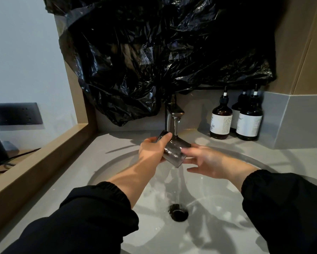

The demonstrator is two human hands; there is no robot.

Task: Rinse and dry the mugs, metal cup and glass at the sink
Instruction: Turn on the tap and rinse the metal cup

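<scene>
Glass (174, 150), a smoky grey tumbler, lies tilted under the water stream (176, 128) above the white round sink basin (227, 208), its base end lowest. The left hand (152, 151) grasps it, thumb curled over the upper side. The right hand (209, 162) has its fingers nearly straight, the tips touching the glass's lower end. Water runs from the brushed metal faucet (174, 114) down to the dark drain (178, 212). Brown pump bottles (220, 120) stand on the grey counter, right of the faucet. Crumpled black plastic sheeting (154, 52) hangs behind.
</scene>
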